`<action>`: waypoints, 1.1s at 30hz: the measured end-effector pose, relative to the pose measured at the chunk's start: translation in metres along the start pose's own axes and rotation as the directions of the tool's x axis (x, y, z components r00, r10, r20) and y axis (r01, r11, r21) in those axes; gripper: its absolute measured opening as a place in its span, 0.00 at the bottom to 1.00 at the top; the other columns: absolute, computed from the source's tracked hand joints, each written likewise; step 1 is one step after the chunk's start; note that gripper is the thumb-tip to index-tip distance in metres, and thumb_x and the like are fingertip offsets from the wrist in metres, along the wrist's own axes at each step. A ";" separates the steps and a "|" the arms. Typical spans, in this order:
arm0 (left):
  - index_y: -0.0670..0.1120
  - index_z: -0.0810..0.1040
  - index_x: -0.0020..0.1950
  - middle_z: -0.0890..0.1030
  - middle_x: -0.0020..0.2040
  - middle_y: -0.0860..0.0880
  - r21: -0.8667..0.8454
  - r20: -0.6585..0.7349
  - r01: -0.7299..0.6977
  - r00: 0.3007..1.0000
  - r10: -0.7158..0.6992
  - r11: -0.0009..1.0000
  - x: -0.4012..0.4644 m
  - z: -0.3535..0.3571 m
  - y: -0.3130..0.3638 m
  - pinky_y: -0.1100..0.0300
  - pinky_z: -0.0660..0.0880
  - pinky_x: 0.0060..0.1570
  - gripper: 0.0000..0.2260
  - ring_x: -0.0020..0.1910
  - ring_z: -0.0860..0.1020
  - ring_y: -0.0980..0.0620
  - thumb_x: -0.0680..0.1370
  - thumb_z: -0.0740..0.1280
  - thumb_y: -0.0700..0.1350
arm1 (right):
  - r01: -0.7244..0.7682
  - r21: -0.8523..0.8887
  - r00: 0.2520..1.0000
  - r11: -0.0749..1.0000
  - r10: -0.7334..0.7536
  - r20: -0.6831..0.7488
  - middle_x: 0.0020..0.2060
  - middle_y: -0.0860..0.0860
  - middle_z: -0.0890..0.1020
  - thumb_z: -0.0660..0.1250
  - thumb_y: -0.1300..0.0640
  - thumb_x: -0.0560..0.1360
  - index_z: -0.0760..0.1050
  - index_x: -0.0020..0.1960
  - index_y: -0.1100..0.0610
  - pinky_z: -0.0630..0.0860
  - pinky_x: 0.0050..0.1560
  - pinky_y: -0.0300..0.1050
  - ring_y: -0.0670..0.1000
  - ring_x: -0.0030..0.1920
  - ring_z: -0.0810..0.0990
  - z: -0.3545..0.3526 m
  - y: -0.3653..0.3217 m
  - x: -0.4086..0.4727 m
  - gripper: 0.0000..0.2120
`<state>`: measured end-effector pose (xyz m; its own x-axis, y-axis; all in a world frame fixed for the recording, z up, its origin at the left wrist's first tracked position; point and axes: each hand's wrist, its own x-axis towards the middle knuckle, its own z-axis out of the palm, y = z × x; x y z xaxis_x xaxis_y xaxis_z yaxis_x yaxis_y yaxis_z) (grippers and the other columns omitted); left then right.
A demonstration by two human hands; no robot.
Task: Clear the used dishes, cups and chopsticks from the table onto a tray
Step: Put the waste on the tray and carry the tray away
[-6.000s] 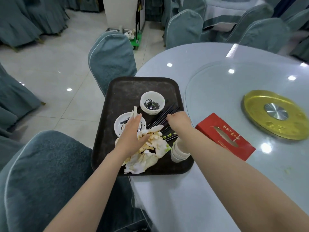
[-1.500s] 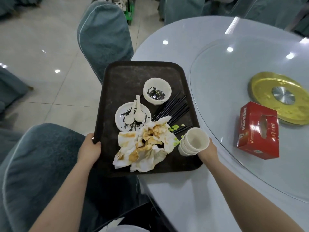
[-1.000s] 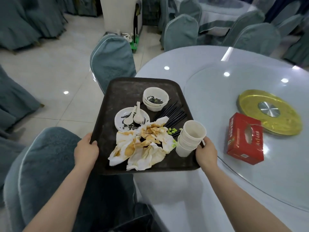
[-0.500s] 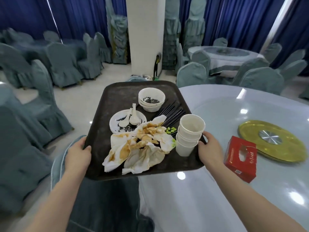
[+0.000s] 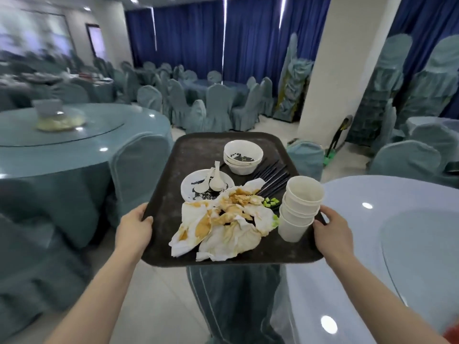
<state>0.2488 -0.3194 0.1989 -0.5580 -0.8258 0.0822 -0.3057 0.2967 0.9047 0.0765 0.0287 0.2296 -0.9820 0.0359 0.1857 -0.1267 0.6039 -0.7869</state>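
Note:
I hold a dark brown tray (image 5: 198,147) in the air in front of me. My left hand (image 5: 134,229) grips its left edge and my right hand (image 5: 331,230) grips its right edge. On the tray stand stacked white bowls (image 5: 243,157), a white plate (image 5: 193,187) with two white spoons (image 5: 211,181), black chopsticks (image 5: 274,176), a leaning stack of white cups (image 5: 299,211) and soiled crumpled napkins (image 5: 223,228).
The round table (image 5: 397,244) with its glass turntable lies to my right. A covered chair (image 5: 236,294) stands under the tray, another (image 5: 139,165) to its left. A second round table (image 5: 62,145) is at left, a white pillar (image 5: 340,70) beyond.
Since six seconds ago my hands left the napkins and cups and took the tray's edges. The tray has risen off the table, and my view has swung up and left.

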 end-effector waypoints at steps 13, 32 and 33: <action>0.58 0.80 0.56 0.81 0.46 0.57 0.034 -0.471 0.224 0.863 -0.182 0.974 -0.014 -0.282 -0.120 0.55 0.71 0.48 0.19 0.49 0.78 0.49 0.77 0.60 0.36 | 0.222 0.236 0.857 0.946 -0.305 0.415 0.65 0.50 0.76 0.60 0.63 0.77 0.70 0.68 0.48 0.67 0.62 0.49 0.57 0.64 0.73 0.223 -0.178 -0.129 0.22; 0.53 0.78 0.64 0.81 0.51 0.53 -0.174 -0.901 0.511 0.262 -0.346 0.842 -0.136 -0.509 -0.232 0.58 0.73 0.39 0.19 0.47 0.78 0.51 0.76 0.62 0.38 | 0.372 0.540 0.325 0.755 -0.651 0.686 0.61 0.52 0.80 0.63 0.62 0.75 0.74 0.66 0.47 0.71 0.59 0.51 0.58 0.60 0.76 0.456 -0.378 -0.351 0.21; 0.53 0.78 0.64 0.82 0.52 0.52 -0.189 -0.906 0.523 0.235 -0.353 0.831 -0.140 -0.514 -0.237 0.56 0.75 0.42 0.19 0.49 0.79 0.49 0.76 0.62 0.38 | 0.376 0.558 0.283 0.740 -0.665 0.691 0.61 0.52 0.80 0.63 0.62 0.75 0.75 0.65 0.47 0.71 0.59 0.51 0.58 0.61 0.76 0.469 -0.388 -0.362 0.21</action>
<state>0.7962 -0.5206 0.1876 0.6757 -0.7330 0.0781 -0.4003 -0.2759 0.8739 0.4152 -0.5917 0.1921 -0.2907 -0.9416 0.1697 -0.5412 0.0155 -0.8408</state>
